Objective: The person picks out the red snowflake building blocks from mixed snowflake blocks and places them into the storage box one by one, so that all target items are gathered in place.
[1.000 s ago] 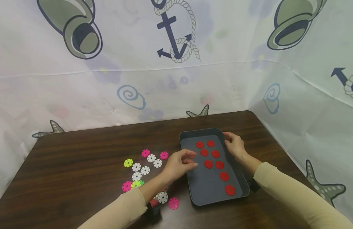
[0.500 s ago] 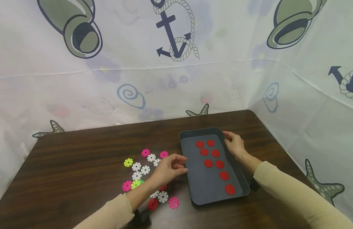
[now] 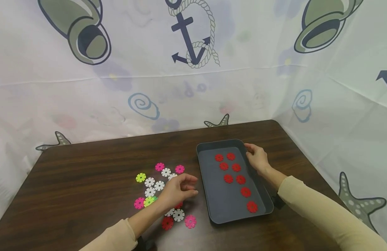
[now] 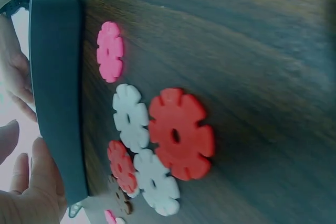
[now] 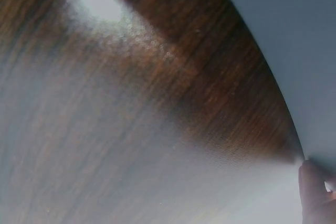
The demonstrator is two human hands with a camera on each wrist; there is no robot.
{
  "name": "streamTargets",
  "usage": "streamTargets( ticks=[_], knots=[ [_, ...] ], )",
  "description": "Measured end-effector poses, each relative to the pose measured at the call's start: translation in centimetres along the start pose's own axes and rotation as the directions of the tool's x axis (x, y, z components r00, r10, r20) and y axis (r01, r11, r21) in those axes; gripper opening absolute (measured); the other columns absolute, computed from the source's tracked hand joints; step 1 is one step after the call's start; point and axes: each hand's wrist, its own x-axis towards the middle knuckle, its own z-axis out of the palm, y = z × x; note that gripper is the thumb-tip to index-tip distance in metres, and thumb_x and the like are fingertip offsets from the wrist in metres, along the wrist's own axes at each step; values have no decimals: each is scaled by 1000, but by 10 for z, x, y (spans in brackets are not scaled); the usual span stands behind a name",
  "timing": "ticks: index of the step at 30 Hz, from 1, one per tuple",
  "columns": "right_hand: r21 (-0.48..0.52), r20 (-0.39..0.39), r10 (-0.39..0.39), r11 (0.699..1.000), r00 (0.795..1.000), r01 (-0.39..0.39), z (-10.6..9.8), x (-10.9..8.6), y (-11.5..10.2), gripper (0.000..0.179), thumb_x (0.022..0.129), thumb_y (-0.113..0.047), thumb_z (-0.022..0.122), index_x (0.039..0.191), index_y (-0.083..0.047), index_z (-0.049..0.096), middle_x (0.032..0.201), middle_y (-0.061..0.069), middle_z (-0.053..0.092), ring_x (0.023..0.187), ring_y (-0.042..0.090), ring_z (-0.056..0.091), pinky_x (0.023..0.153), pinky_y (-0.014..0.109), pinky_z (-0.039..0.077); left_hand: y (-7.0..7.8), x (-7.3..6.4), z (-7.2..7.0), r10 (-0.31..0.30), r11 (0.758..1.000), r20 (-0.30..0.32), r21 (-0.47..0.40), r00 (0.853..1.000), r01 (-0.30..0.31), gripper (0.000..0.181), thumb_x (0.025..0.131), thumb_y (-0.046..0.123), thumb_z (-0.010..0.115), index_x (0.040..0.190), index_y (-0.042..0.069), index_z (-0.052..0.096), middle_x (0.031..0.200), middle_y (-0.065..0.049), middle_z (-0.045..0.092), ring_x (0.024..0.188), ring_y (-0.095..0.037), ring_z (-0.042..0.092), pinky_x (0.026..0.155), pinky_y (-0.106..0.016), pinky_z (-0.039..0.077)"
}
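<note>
My left hand (image 3: 177,190) hovers over the table just left of the grey baking tray (image 3: 218,209), thumb and fingers apart, holding nothing. Below and beside it lie notched plastic discs: a red disc (image 3: 167,223), a white disc (image 3: 178,215) and a pink disc (image 3: 190,221) among them. The left wrist view shows the red disc (image 4: 181,134) up close, overlapping white ones. At the tray's far right side, my right hand (image 3: 258,159) holds the rim; only fingers (image 5: 313,187) at the edge show in the right wrist view. Several red discs (image 3: 228,179) lie inside the tray, roughly in two columns.
More discs are scattered left of the tray, including a yellow disc (image 3: 141,177), white ones and a pink disc (image 3: 160,167). All stand on a dark wooden table (image 3: 86,174). A printed cloth (image 3: 143,42) hangs behind and to the right.
My left hand has moved left and toward me, from above the tray's left part to beside it, uncovering the red disc near the front. The right hand stays at the rim.
</note>
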Motion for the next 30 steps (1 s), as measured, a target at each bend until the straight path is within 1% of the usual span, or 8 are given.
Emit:
streamTargets(
  ticks=[4,9,15,21,26,30],
  knots=[
    [3,-5,-2,1000,1000,2,2,2,-1,39,92,1,46,131,4,50,120,26,59,108,35,56,84,41,48,-5,-2,-8,-2,1000,10,12,1000,1,36,81,6,72,114,-3,59,116,-21,62,97,-27,65,74,-25,54],
    [5,-12,-4,1000,1000,4,5,4,-2,39,92,1,46,131,4,50,120,26,58,107,35,56,83,41,48,-11,-3,-16,9,1000,8,11,1000,-9,38,79,5,73,113,-4,59,114,-22,62,97,-28,65,72,-25,54],
    [-1,-24,6,1000,1000,-6,8,6,-3,39,92,1,46,131,4,50,120,26,58,108,35,56,85,42,47,-20,-4,-27,-21,999,11,40,1000,21,37,80,4,72,113,-3,59,112,-21,63,94,-25,64,70,-22,54],
    [5,-22,3,1000,1000,-3,7,2,-3,39,92,1,46,131,4,50,122,26,58,109,36,55,85,42,48,-30,-14,-36,-28,996,-17,79,999,29,37,78,3,74,112,-4,60,107,-19,65,88,-21,64,69,-21,54],
    [4,-29,5,1000,1000,-5,8,-1,-2,39,93,1,46,132,4,50,122,26,58,110,36,55,87,43,47,-35,-20,-39,-10,990,-29,139,1000,13,37,76,6,76,109,-2,62,104,-17,67,85,-20,66,69,-18,52],
    [3,-31,7,1000,999,-7,10,-5,-2,39,92,1,46,132,4,49,122,26,58,110,36,56,86,43,48,-40,-23,-41,30,982,-32,189,999,-24,37,74,8,78,106,-2,63,100,-15,68,83,-20,67,67,-18,52]
  ],
)
